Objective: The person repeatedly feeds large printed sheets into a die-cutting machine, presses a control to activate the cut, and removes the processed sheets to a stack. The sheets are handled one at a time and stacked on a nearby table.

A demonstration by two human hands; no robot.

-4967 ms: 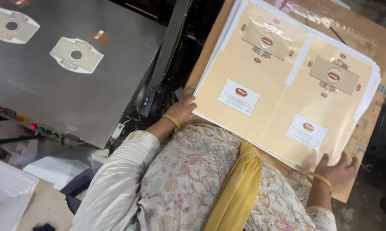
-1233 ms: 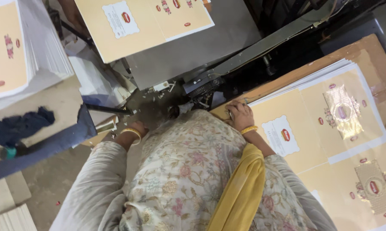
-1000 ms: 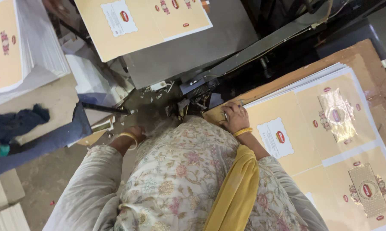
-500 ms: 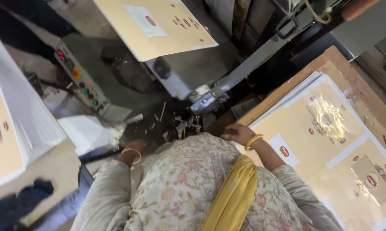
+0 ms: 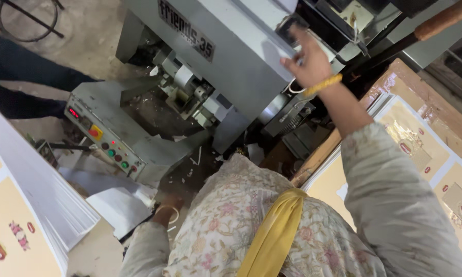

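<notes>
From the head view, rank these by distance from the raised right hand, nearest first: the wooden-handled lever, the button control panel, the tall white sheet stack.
From the right hand:
1. Wooden-handled lever, upper right, slanting down towards the wrist.
2. Button control panel, lower left on the grey machine.
3. Tall white sheet stack, far left edge.

machine (image 5: 241, 66): grey metal press, slanted flat face, far centre | control box (image 5: 108, 141): grey, coloured buttons, near left of machine | printed sheets (image 5: 430, 154): tan stack, flat, right
</notes>
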